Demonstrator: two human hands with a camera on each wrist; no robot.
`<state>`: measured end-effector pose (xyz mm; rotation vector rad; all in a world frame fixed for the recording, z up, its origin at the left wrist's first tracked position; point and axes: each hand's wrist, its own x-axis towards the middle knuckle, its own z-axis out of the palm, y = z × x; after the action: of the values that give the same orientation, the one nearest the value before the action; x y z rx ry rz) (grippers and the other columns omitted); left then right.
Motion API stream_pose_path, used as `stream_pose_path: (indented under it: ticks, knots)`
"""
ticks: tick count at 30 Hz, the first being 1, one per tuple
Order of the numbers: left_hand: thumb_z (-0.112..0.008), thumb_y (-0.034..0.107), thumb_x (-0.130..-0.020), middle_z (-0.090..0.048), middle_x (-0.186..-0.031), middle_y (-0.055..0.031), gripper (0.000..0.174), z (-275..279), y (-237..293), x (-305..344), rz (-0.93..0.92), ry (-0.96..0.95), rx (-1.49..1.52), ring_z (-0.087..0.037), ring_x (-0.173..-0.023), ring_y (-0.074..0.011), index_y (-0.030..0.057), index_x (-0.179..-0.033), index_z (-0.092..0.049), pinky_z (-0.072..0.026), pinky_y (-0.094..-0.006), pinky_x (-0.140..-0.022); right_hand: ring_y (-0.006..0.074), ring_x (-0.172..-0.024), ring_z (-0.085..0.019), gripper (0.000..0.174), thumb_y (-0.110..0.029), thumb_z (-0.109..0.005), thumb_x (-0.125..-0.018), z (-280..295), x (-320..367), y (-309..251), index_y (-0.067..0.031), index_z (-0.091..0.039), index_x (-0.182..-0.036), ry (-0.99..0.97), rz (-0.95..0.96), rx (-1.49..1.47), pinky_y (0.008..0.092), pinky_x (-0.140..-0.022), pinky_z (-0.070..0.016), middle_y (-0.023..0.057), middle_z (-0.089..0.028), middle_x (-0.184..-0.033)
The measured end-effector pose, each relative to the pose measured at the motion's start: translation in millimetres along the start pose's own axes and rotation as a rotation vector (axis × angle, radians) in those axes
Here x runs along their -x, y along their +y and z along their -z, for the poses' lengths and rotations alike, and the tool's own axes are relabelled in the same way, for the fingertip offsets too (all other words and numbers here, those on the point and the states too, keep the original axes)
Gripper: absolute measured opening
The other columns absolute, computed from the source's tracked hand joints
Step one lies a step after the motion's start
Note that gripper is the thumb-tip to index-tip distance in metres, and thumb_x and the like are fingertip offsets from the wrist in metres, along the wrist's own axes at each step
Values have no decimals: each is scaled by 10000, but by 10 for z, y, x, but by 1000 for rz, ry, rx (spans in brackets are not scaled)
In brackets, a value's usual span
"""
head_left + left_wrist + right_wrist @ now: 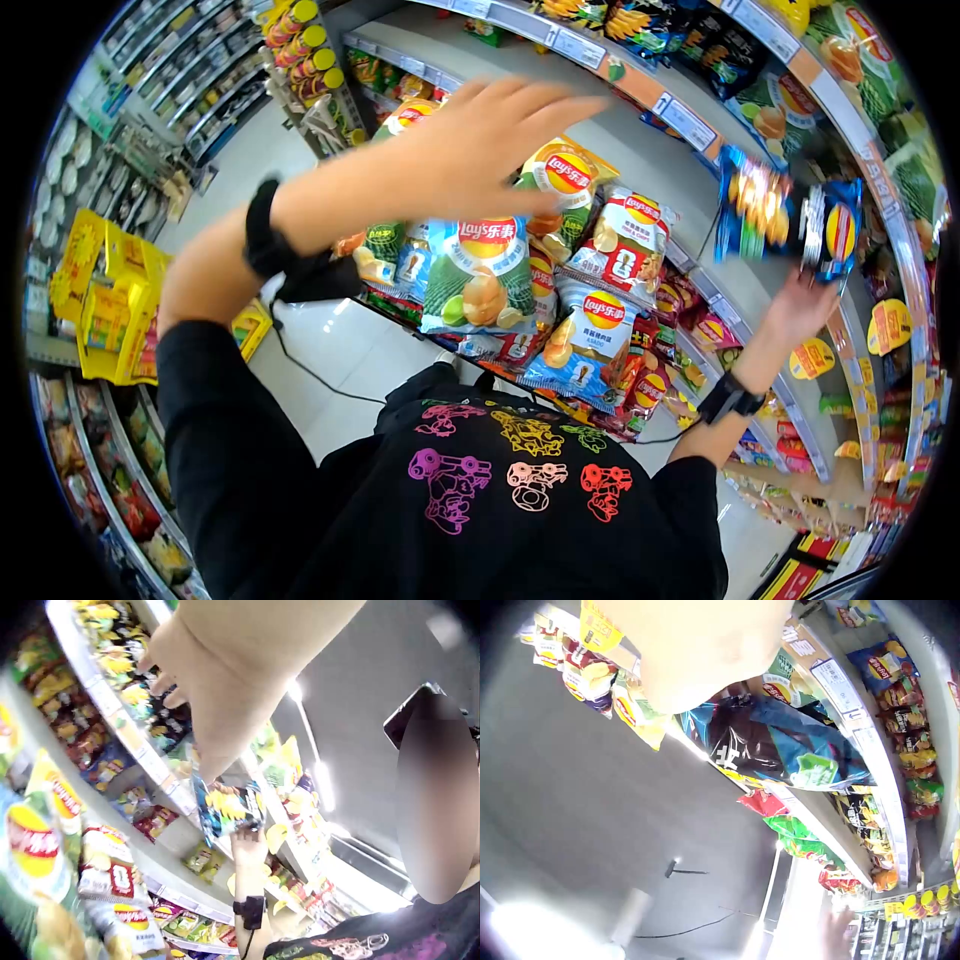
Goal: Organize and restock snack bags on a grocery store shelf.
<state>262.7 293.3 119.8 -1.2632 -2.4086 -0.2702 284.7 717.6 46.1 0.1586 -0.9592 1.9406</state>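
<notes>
Grey shelving [640, 150] sweeps round the head view from twelve o'clock to four, a yellow rack [120, 262] out at nine, and near the middle sits a heap of plump crisp bags [480, 285], green, white and blue. Over the heap, at twelve, here's the left hand [465, 145]: empty, fingers extended, thumb well apart, a wide shape. Across to between two and three o'clock, up beside the shelf edge, and there's the blue-and-black packet [760, 208]! The right hand [805, 305] has it from below, fingers closed on its lower edge; whether it's one packet or two overlapped, the blur won't settle. It looks light, puffed with air, glossy and rather slippery, the contents likely brittle, so a squeeze through the belly would risk crushing them. The better hold, by the look of it, is a light pinch on an end seam, or a loose palm beneath. Smallest of all, price labels [685, 122] run along the shelf edge at one o'clock.
</notes>
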Motion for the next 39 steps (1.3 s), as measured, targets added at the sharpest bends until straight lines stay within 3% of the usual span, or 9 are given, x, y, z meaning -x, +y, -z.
stream_pose_path:
  ticks: [4,6,7,9,12,15,22,31,39]
  knots:
    - [-740,416,-676,-263,-1396,-241,953,-461,265,919,429,-272,94,-329,-1252,-413,73,-1409,-235,-303,-494,-1013,270,-1131,-519,409,-266,-425,-936,344,490,32,-18,-459,-1260,159,-400,137,433,-990,-387,116,-532,-1236]
    - [-775,447,-614,-242,-1428,-202,982,-588,537,1130,326,-323,49,-265,-1287,-443,170,-1406,-265,-264,-539,-1023,267,-1076,-549,477,-398,-362,-942,655,1084,162,-67,-470,-1269,278,-662,170,409,-959,-415,99,-550,-1213]
    - [-774,447,-614,-239,-1432,-189,953,-663,627,1205,322,-349,54,-230,-1304,-445,190,-1392,-287,-250,-562,-1020,259,-1090,-539,516,-442,-324,-947,670,1415,191,-73,-459,-1282,-3,-666,145,394,-963,-410,101,-548,-1213]
    - [-771,441,-611,-241,-1432,-186,952,-746,691,1276,327,-341,73,-214,-1313,-438,187,-1392,-290,-243,-569,-1014,231,-1122,-503,511,-379,-379,-935,345,1781,79,-53,-389,-1329,-96,-897,188,341,-984,-373,123,-542,-1201]
    - [-765,381,-606,-267,-1428,-163,936,-892,648,1351,299,-355,58,-208,-1328,-410,198,-1394,-296,-218,-562,-1021,187,-835,-602,230,-307,-423,-948,180,1958,312,-98,-508,-995,-91,-1160,18,310,-722,-504,172,-586,-1120]
    - [-756,339,-601,-312,-1412,-128,922,-951,481,1417,178,-353,15,-216,-1345,-349,201,-1393,-305,-219,-533,-1030,235,-872,-625,311,-252,-416,-949,-256,2043,396,-50,-445,-1183,-159,-1315,-196,360,-777,-527,226,-524,-1225]
    - [-710,283,-673,-414,-1333,-105,756,-817,-5,1640,83,-261,111,-355,-1266,-321,141,-1340,-383,-316,-463,-1018,217,-938,-625,327,-160,-485,-913,-413,2614,800,-32,-489,-1214,58,-1414,-136,335,-812,-521,142,-619,-1070]
    - [-684,279,-710,-398,-1350,-117,708,-793,-421,1913,-38,-293,230,-367,-1250,-330,128,-1336,-389,-341,-467,-994,185,-1005,-595,418,-138,-479,-911,-760,2965,762,-39,-404,-1310,115,-1245,-76,288,-852,-487,89,-570,-1198]
    - [-661,294,-772,-415,-1326,-119,698,-567,-433,1678,4,-336,421,-359,-1255,-315,95,-1357,-338,-338,-449,-988,218,-931,-629,396,-290,-371,-927,-412,2356,577,-26,-542,-1167,173,-895,184,338,-838,-503,113,-635,-1062]
